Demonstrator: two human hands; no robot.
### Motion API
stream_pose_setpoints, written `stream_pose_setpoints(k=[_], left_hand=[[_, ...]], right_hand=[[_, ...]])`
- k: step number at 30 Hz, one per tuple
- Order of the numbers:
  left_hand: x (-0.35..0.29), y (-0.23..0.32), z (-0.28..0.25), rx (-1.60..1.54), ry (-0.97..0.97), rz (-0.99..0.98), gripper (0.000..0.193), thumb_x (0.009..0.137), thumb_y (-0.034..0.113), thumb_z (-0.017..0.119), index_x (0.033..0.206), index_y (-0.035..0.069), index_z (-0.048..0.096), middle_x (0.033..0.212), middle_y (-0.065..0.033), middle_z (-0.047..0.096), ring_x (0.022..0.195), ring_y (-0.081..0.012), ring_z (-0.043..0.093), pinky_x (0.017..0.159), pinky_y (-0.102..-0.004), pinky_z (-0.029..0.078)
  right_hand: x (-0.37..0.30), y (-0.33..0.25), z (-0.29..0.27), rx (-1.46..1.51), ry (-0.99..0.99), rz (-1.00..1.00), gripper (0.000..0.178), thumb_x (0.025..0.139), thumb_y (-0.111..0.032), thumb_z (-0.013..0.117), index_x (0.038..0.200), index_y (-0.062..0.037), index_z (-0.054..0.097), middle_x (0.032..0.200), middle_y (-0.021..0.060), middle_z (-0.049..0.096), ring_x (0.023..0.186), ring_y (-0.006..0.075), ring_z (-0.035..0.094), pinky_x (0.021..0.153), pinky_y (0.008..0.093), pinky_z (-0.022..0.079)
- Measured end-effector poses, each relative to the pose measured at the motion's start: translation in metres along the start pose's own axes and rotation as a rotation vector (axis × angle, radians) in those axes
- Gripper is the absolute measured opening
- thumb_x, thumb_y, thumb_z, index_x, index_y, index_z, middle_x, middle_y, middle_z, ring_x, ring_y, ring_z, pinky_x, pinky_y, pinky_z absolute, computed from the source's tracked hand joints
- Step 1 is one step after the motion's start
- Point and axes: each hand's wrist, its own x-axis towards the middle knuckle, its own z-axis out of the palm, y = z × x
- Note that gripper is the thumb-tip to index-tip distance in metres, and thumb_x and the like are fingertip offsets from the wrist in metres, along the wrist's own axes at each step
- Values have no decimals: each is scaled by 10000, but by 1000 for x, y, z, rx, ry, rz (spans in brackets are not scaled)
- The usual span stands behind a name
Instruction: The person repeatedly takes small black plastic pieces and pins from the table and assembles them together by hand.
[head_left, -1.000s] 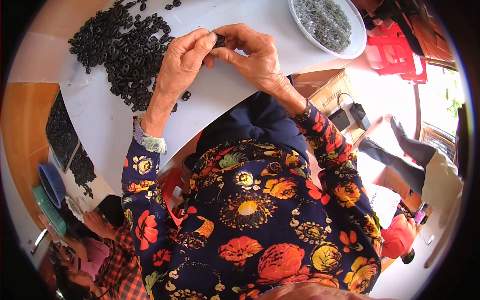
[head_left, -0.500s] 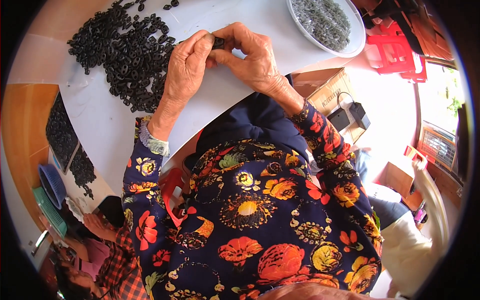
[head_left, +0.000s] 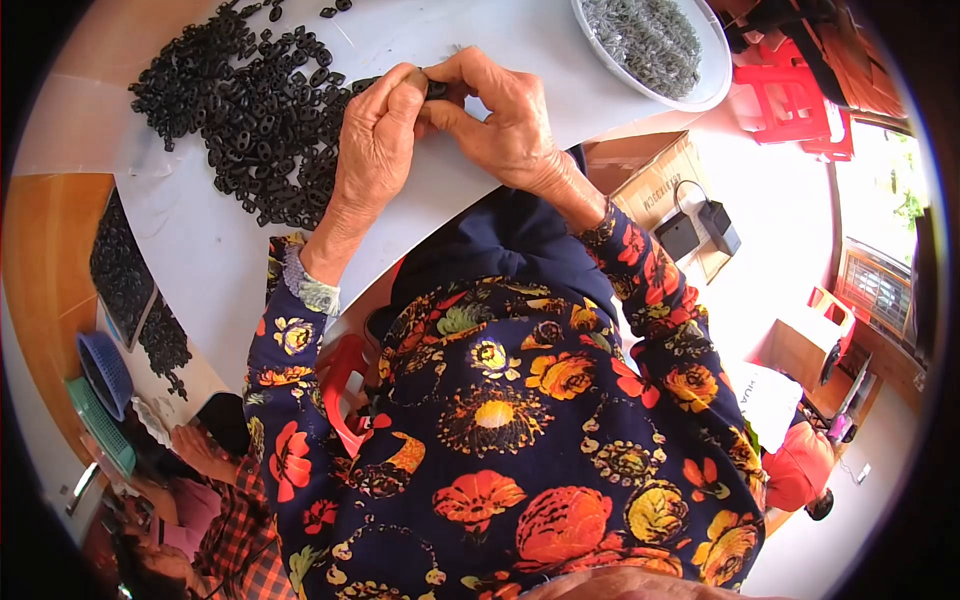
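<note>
My left hand and my right hand meet over the white table, fingertips pinched together. Between them shows a small black oval plastic piece, partly covered by my fingers. Both hands are closed on it; whether a second small part is in the pinch is hidden. Beside my left hand spreads a heap of similar black plastic pieces, with holes through them. Beyond my right hand stands a round white basin of small clear-grey parts.
A cardboard box stands right of my knees, with a black bag-like item by it. Red stools are at the far right. More black pieces and blue and green baskets lie left, near a person in checked sleeves.
My hands stay pinched on the black piece with hardly any movement. At the lower right, a person in pale clothing has gone from view, and a person in an orange-red top now shows.
</note>
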Motion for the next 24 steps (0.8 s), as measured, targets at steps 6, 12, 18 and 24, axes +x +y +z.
stream_pose_setpoints(k=[6, 12, 18, 24], left_hand=[[-4, 8, -1, 0, -1, 4, 277, 958, 231, 441, 781, 19, 469, 614, 10, 380, 594, -79, 370, 540, -250, 349], [2, 14, -2, 16, 13, -16, 290, 952, 239, 447, 774, 10, 465, 610, 4, 399, 591, -82, 381, 539, -257, 349], [-2, 6, -2, -60, 17, -40, 338, 964, 282, 430, 758, 20, 486, 602, 3, 417, 599, -82, 395, 557, -251, 348], [-3, -3, -4, -242, -18, 40, 408, 985, 323, 406, 708, 30, 465, 604, -7, 439, 622, -97, 426, 613, -259, 372]], right_hand=[[-4, 1, 2, 6, 43, -95, 195, 745, -39, 708, 888, -7, 580, 721, 107, 639, 644, 203, 639, 590, 297, 499], [1, 4, 2, 106, 31, 11, 214, 729, -27, 720, 898, -3, 591, 709, 96, 640, 615, 172, 631, 582, 282, 495], [0, 7, 5, 29, 4, -28, 166, 753, -21, 711, 870, 4, 596, 698, 81, 649, 612, 140, 633, 573, 270, 501], [15, -1, -6, 64, 58, 54, 210, 760, -100, 749, 916, -17, 635, 723, 66, 675, 652, 115, 645, 612, 248, 513]])
